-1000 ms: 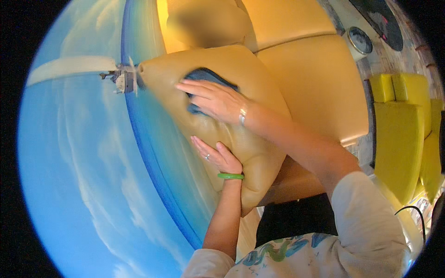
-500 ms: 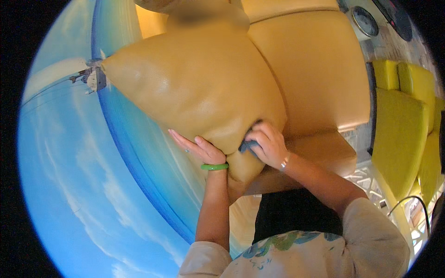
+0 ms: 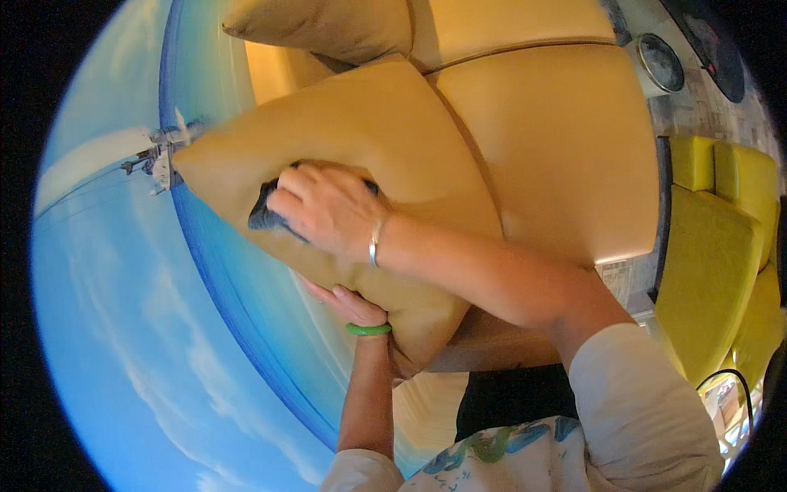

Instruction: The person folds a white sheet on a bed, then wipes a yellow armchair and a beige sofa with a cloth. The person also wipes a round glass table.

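A tan leather-like cushion (image 3: 426,164) leans at an angle on the sofa, one corner pointing left and another pointing down toward me. My right hand (image 3: 328,209), with a silver bracelet at the wrist, is closed round a dark grey cloth (image 3: 264,211) and presses it on the cushion's face, left of its middle. Against the cushion's lower left edge rests my left hand (image 3: 357,306), above a green bangle (image 3: 368,330). Its fingers are stretched out and partly hidden by the edge, the thumb apart from them.
Behind the cushion are the tan sofa seat (image 3: 549,148) and a second cushion (image 3: 328,29) at the top. A wall mural (image 3: 164,328) of sky and sea runs along the left. On the right stand a yellow-green sofa (image 3: 705,254) and a round bin (image 3: 660,64).
My right hand has moved the cloth up and left across the cushion from near its lower right edge. The left hand stays at the edge, slightly lower in view.
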Demonstrator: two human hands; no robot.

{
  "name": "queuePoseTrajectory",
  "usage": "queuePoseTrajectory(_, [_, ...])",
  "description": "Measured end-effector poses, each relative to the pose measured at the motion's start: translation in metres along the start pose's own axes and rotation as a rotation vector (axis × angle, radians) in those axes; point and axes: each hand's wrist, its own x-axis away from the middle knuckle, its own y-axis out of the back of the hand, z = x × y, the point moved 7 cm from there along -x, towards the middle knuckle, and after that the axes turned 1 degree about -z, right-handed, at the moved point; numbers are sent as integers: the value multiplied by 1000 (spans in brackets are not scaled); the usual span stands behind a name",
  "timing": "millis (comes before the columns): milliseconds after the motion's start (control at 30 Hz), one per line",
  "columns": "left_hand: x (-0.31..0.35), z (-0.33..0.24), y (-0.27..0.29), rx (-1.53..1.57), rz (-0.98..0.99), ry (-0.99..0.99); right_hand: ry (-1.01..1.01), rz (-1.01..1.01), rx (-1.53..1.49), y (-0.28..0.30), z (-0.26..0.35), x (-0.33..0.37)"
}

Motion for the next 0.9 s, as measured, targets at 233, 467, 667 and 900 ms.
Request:
queuePoseTrajectory(233, [1,3,1,-116,-11,-47,-64,0,159,33,-46,10])
queuePoseTrajectory(467, [-17,-7,24,220,148,292,-40,-114,21,8,-47,-27])
queuePoseTrajectory(667, [-101,-67,16,-383,81,19,-21,85,-79,-36,-16,-53])
queuePoseTrajectory(900, [-87,-74,-39,-704,-53,-170,-753,240,5,35,-256,-40])
